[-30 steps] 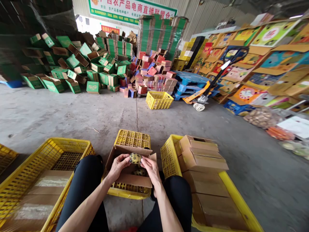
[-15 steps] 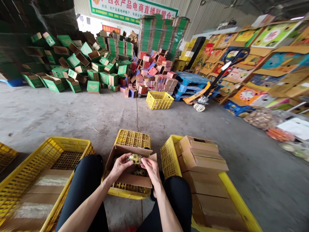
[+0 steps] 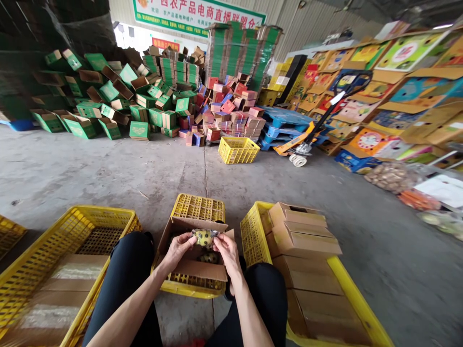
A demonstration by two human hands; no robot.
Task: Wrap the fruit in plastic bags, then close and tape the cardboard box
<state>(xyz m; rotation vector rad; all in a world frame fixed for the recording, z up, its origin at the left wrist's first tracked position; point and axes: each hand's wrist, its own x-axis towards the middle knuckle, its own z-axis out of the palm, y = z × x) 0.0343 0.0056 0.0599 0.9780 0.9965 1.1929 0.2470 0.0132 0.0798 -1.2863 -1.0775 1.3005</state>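
My left hand (image 3: 178, 249) and my right hand (image 3: 225, 248) both grip a small yellowish, dark-spotted round item (image 3: 204, 237), seemingly in a clear wrap. They hold it above an open brown cardboard box (image 3: 191, 266) that rests on an upturned yellow crate (image 3: 198, 208) between my knees. More of the same items lie deep in the box, mostly hidden by my hands.
A yellow crate (image 3: 87, 226) at the left holds flat cardboard. A yellow crate (image 3: 249, 226) at the right holds stacked brown boxes (image 3: 304, 236). Farther off are a small yellow basket (image 3: 238, 149), piles of green boxes (image 3: 108, 96), a pallet jack (image 3: 307, 140) and colourful cartons (image 3: 398, 86).
The item has shifted slightly between my fingertips, and my hands have edged a little upward over the box. Nothing else has moved.
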